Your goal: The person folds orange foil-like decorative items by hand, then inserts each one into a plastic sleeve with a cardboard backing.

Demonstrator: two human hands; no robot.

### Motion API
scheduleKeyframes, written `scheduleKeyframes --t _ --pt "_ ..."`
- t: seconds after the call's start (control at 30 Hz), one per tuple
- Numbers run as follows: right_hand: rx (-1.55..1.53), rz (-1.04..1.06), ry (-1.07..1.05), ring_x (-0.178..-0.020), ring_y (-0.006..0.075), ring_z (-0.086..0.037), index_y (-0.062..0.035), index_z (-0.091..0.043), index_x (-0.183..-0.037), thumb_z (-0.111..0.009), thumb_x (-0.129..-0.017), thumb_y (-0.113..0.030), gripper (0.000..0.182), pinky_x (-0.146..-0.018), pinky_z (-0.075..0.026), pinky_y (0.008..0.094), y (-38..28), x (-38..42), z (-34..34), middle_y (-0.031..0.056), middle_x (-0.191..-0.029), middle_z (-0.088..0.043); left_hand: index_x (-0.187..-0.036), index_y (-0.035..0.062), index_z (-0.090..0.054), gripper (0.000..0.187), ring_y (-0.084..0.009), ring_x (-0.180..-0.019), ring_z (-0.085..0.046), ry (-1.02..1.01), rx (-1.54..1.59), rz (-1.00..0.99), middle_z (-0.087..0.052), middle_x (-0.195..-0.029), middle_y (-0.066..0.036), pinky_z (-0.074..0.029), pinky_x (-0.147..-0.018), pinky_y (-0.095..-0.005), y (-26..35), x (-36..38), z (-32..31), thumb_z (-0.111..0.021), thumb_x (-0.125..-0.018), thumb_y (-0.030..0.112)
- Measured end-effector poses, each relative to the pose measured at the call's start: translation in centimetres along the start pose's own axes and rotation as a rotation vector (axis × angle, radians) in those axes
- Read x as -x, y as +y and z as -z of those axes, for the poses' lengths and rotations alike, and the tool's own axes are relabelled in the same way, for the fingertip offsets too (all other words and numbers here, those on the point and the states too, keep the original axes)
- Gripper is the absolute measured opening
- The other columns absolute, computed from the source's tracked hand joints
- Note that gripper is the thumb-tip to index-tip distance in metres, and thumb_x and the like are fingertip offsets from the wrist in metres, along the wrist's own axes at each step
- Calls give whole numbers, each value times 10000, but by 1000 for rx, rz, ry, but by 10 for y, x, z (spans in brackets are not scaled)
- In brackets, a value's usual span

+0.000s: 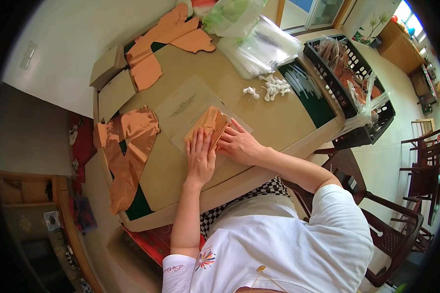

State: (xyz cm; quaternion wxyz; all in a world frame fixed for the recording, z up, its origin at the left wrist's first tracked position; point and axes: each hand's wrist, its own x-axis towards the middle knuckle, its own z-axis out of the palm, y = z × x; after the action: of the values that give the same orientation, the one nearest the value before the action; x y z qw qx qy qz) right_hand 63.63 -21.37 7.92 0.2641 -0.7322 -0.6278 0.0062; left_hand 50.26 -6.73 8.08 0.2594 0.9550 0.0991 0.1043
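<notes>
A folded copper-coloured foil piece (209, 119) lies on a clear plastic bag with printed text (183, 105), on the cardboard-covered table (176, 180). My left hand (200, 154) rests flat on the foil's near left part, fingers stretched out. From the right, my right hand (239, 143) touches the foil's right edge, its fingers spread. Neither hand is closed round the foil. The undersides of both hands are hidden. To the left lies a larger unfolded copper foil piece (132, 141).
More copper foil (168, 29) and cardboard boxes (116, 95) lie at the far left. Clear bags (264, 46), white string bundles (276, 88) and pale sticks (303, 80) sit at the far right. A black crate (335, 88) stands beyond the table's right edge, near wooden chairs (393, 234).
</notes>
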Motion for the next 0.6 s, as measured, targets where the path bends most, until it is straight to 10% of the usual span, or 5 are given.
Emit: scheduleKeyframes --t 0.6 --pt "-105 96 -84 -1286 242 -433 -122 -608 -1181 -602 -848 -157 335 -1145 -190 532 9 -13 12 52 -1282 -550 -1490 149 -301 548 -324 -1447 -164 0 27 7 -201 -1558 -159 -71 -1154 -533 1 0 1 -363 -954 249"
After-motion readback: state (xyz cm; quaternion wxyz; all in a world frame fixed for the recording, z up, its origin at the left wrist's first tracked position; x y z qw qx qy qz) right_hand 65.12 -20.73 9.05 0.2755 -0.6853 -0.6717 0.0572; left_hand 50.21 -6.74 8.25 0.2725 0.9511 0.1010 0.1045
